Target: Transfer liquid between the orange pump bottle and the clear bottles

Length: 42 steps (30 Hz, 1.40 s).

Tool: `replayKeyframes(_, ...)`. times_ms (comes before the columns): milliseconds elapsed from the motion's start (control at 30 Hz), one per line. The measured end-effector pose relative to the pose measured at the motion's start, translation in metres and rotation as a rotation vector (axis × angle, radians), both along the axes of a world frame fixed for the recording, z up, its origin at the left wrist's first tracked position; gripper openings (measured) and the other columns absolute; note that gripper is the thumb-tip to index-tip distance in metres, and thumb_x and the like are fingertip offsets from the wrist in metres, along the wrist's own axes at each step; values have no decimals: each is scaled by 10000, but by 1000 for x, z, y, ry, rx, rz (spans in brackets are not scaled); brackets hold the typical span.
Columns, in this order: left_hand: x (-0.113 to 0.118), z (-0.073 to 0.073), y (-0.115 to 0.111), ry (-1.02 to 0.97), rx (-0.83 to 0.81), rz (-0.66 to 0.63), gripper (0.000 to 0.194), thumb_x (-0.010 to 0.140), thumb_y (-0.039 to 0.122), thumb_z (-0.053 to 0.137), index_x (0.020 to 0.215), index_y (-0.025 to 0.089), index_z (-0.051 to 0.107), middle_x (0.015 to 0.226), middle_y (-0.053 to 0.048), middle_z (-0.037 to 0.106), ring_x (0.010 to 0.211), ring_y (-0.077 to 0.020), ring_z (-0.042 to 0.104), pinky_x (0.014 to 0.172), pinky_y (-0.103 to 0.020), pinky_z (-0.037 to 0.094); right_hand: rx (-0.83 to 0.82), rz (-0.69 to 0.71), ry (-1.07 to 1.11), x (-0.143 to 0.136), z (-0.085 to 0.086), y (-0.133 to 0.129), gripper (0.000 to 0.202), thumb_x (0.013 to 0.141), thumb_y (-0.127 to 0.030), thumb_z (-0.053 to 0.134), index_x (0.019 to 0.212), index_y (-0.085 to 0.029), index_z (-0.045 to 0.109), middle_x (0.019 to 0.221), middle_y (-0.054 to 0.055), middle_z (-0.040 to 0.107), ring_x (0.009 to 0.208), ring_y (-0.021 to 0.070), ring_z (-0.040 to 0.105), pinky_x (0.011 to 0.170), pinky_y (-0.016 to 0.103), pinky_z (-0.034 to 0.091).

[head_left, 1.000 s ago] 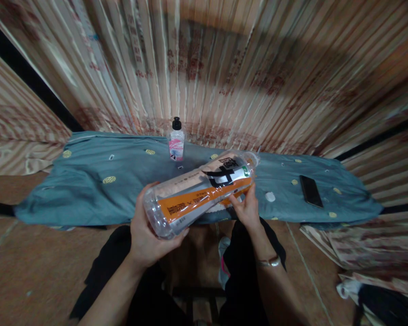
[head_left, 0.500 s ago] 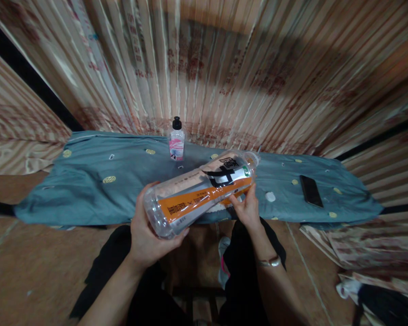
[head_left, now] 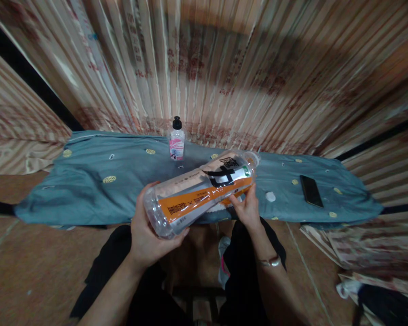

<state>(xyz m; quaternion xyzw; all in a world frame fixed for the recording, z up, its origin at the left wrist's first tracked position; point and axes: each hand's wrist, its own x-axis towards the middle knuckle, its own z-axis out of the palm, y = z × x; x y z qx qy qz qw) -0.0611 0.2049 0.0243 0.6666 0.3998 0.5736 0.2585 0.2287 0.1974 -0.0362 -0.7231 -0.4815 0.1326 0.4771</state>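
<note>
A large clear plastic bottle (head_left: 200, 194) with an orange, silver and black label lies tilted across the middle of the view, its neck toward the upper right. My left hand (head_left: 153, 231) is wrapped round its base end. Near the neck, my right hand (head_left: 247, 203) grips the lower side with thumb and fingers; some fingertips are hidden behind the bottle. Something white and orange, partly hidden, shows beneath the bottle by my right hand. Behind it stands a small clear bottle (head_left: 177, 144) with a black cap and a pink label.
A blue-grey patterned cloth (head_left: 88, 194) covers the narrow table. On it at the right lie a black phone (head_left: 311, 191) and a small white round item (head_left: 270, 196). Pleated curtains (head_left: 204, 68) hang behind. Below are my dark-clothed legs and a shoe (head_left: 223, 262).
</note>
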Motion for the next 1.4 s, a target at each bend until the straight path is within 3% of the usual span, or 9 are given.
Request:
replayKeyframes(300,0,-1,-1,-27,-2,-1,888,677,482,917,1444,226,551,1283,-132,717,1108,-313,769,960,-471,669,32,11,-39,1,-2,0,832,819,-631,757,1461,-176,486,1225,174,781,1044,354,779,921,518,629)
replayKeyframes(500,0,-1,0,-20,1,-6,891,687,477,914,1455,231,535,1284,-129,718,1110,-316,768,952,-474,674,-2,6,-1,0,1,0,876,789,-630,761,1463,-154,467,1273,206,755,1135,395,755,968,545,603)
replayKeyframes(1033,-2,-3,2,-21,-8,-25,905,671,424,929,1461,228,533,1286,-121,725,1116,-313,775,969,-451,663,-32,-10,1,-1,4,0,902,762,-633,752,1448,-115,477,1254,229,756,1136,415,757,989,568,598)
replayKeyframes(1200,-1,-4,-1,-7,-33,-10,912,667,403,919,1464,211,520,1316,-137,715,1158,-326,762,1001,-464,649,-46,-24,-29,-1,4,0,858,769,-618,750,1444,-164,478,1259,195,760,1154,405,748,986,563,596)
replayKeyframes(1400,-2,-1,0,6,-11,11,892,666,407,918,1452,213,543,1247,-120,747,1056,-314,789,901,-442,677,-57,-11,-16,-2,7,-1,844,743,-628,746,1410,-176,495,1233,176,776,1113,385,767,970,540,611)
